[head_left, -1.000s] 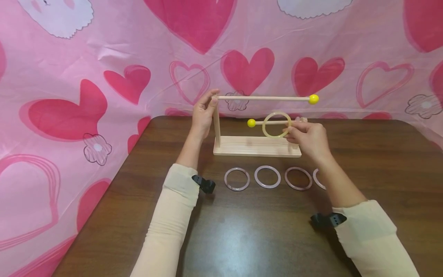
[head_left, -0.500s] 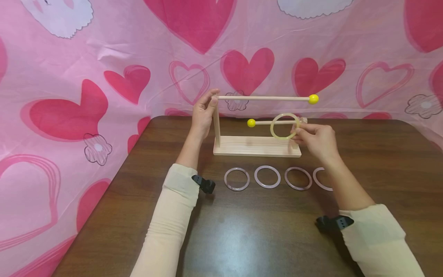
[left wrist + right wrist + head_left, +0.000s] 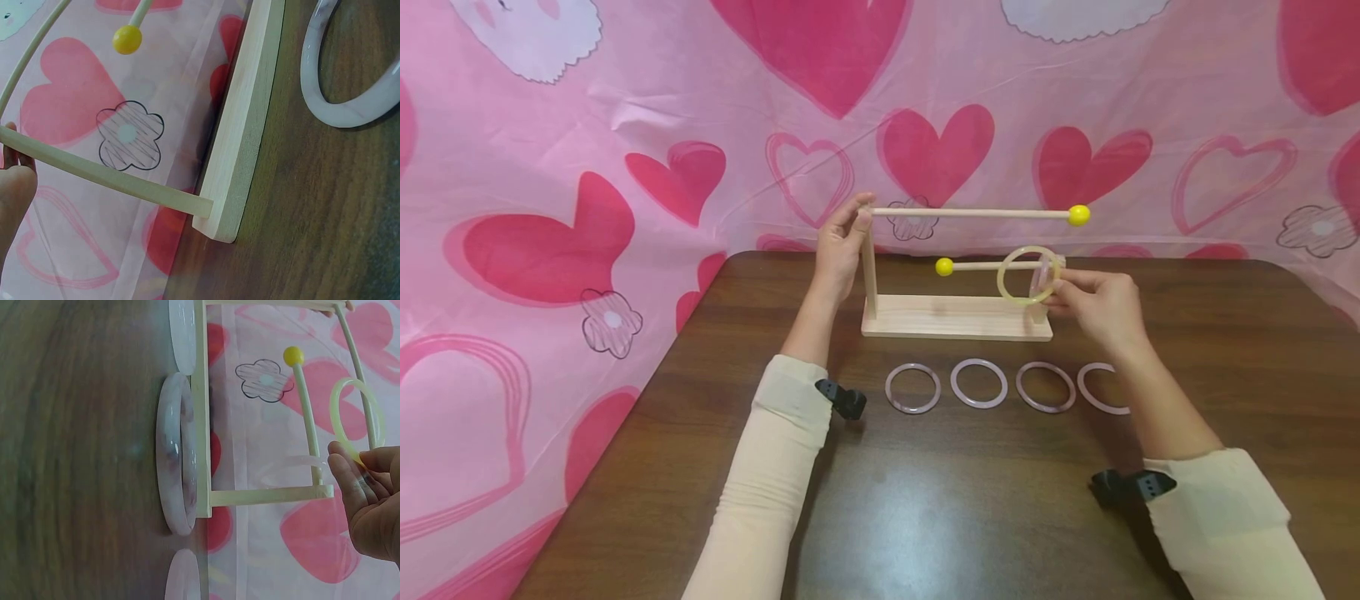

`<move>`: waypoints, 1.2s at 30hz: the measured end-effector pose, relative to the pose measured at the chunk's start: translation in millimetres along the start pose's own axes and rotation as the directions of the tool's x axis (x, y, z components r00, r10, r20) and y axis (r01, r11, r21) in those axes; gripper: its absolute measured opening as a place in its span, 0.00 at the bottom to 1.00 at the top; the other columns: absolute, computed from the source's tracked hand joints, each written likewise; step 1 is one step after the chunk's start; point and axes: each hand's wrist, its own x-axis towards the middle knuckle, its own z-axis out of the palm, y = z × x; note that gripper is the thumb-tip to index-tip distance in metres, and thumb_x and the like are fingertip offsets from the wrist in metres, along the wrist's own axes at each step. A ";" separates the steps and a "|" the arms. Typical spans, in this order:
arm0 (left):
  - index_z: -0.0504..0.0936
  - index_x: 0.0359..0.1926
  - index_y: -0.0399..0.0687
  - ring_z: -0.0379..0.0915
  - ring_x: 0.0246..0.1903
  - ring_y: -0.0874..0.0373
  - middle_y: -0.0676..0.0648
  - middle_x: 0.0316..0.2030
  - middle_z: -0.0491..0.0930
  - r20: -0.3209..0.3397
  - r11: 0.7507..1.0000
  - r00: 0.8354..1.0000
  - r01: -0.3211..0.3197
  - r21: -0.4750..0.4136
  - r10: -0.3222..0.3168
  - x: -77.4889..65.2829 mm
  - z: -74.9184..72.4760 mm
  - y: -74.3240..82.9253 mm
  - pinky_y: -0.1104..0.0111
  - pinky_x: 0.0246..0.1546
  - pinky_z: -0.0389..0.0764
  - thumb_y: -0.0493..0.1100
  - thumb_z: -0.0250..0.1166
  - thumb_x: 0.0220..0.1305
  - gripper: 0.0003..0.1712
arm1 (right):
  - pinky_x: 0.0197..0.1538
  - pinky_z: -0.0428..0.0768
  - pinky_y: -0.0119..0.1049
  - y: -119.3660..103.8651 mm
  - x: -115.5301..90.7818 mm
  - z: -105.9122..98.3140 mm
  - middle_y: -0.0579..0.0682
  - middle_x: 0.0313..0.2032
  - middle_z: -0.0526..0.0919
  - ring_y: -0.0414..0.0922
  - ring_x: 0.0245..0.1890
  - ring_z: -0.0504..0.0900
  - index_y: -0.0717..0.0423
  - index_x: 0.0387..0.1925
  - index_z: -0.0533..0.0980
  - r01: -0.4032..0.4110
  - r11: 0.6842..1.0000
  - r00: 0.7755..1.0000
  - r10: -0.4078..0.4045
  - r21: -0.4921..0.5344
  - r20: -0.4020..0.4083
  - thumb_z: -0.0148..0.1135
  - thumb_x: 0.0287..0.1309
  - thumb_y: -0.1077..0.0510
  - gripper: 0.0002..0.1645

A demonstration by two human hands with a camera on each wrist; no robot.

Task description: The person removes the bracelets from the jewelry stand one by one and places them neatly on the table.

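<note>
In the head view, my left hand [image 3: 842, 250] grips the top of the left post of a wooden bangle stand [image 3: 955, 318]. My right hand [image 3: 1105, 308] pinches a pale yellow bangle [image 3: 1002, 287] by its right edge. That bangle stands upright in front of the lower rod [image 3: 973, 267]; the right wrist view shows it apart from this rod. A translucent pinkish bangle [image 3: 294, 461] hangs on the lower rod close to the right post [image 3: 269, 496]. The upper rod [image 3: 970, 212] extends right from the left post and bears no bangle.
Several lilac bangles lie in a row before the stand, among them a left one [image 3: 913, 388] and a middle one [image 3: 979, 383]. My right forearm partly covers the rightmost [image 3: 1097, 392]. Yellow balls tip the upper rod [image 3: 1078, 215] and lower rod [image 3: 944, 267]. A heart-patterned cloth hangs behind the table [image 3: 925, 517].
My right hand has shifted right and slightly down with the yellow bangle, along the front of the lower rod toward its post. The left hand keeps its place on the stand.
</note>
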 end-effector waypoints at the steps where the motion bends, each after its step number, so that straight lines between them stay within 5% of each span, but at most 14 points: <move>1: 0.71 0.52 0.28 0.70 0.44 0.64 0.45 0.48 0.77 0.002 1.000 1.000 0.001 0.001 -0.001 -0.1 0.1 0.1 0.70 0.49 0.69 0.38 0.57 0.59 0.21 | 0.30 0.78 0.26 -0.7 -0.4 -1.0 0.34 0.19 0.80 0.33 0.22 0.81 0.79 0.49 0.70 -0.007 1.000 1.000 0.007 -0.002 0.001 0.54 0.60 0.65 0.20; 23: 0.71 0.52 0.27 0.70 0.43 0.65 0.45 0.48 0.76 0.007 1.000 1.000 -0.009 -0.003 0.009 -0.3 0.6 -0.1 0.71 0.48 0.70 0.36 0.57 0.60 0.21 | 0.30 0.78 0.26 9.7 -5.1 -25.5 0.33 0.20 0.81 0.32 0.22 0.81 0.82 0.51 0.66 -0.069 0.998 0.998 0.069 0.009 -0.002 0.54 0.61 0.64 0.24; 25: 0.71 0.52 0.27 0.70 0.42 0.65 0.48 0.46 0.77 0.009 1.000 1.000 -0.011 -0.006 0.011 -0.4 0.5 0.0 0.71 0.47 0.70 0.37 0.57 0.59 0.22 | 0.31 0.79 0.27 33.8 4.5 -32.1 0.34 0.22 0.82 0.34 0.24 0.82 0.76 0.51 0.71 -0.070 0.998 0.998 0.070 0.002 -0.008 0.57 0.60 0.59 0.24; 29: 0.70 0.52 0.26 0.70 0.41 0.65 0.53 0.43 0.77 0.013 1.000 1.000 -0.011 -0.014 0.011 -0.7 0.3 0.4 0.71 0.47 0.70 0.36 0.57 0.59 0.22 | 0.32 0.79 0.29 37.8 5.2 -37.3 0.32 0.23 0.82 0.34 0.25 0.83 0.67 0.48 0.76 -0.070 0.997 0.998 0.070 -0.035 -0.001 0.58 0.60 0.56 0.19; 34: 0.70 0.52 0.26 0.70 0.40 0.65 0.54 0.42 0.77 0.011 1.000 1.000 -0.009 -0.020 0.010 -0.1 0.6 0.2 0.71 0.46 0.70 0.33 0.56 0.61 0.20 | 0.30 0.79 0.26 14.6 -6.5 -40.4 0.29 0.20 0.80 0.32 0.23 0.81 0.43 0.31 0.78 -0.072 0.995 0.997 0.072 -0.071 0.004 0.55 0.61 0.60 0.09; 36: 0.70 0.52 0.26 0.70 0.40 0.65 0.54 0.42 0.77 0.010 1.000 1.000 -0.006 -0.022 0.007 0.0 0.7 0.3 0.71 0.46 0.70 0.32 0.56 0.61 0.18 | 0.30 0.79 0.26 15.0 -7.1 -43.8 0.30 0.20 0.80 0.32 0.23 0.81 0.43 0.31 0.78 -0.076 0.994 0.997 0.077 -0.074 0.011 0.55 0.61 0.60 0.09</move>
